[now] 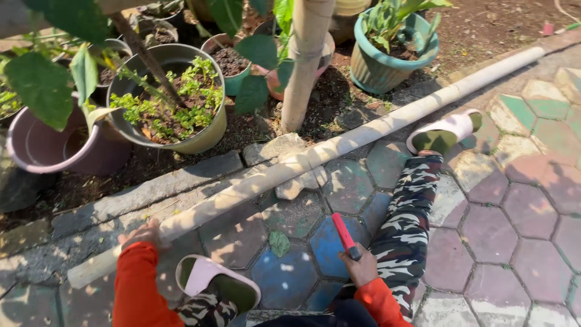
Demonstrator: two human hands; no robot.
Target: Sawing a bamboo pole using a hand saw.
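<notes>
The left hand (144,233), at about eight o'clock in the view, rests on the near end of a long pale bamboo pole (315,156), its fingers curled over the top of the pole. The pole lies on the painted hexagonal paving (514,224) and runs diagonally from eight o'clock up toward two o'clock, passing over a broken stone (289,188) beside the kerb. The right hand (360,266), near six o'clock, has its fingers closed around the dark handle of a red tool (344,235) that points toward twelve o'clock; the tool is apart from the pole. A camouflage trouser leg (407,221) stretches toward two o'clock, ending in a pink slipper (445,132) just beside the pole. Potted plants (172,100) stand beyond the kerb.
</notes>
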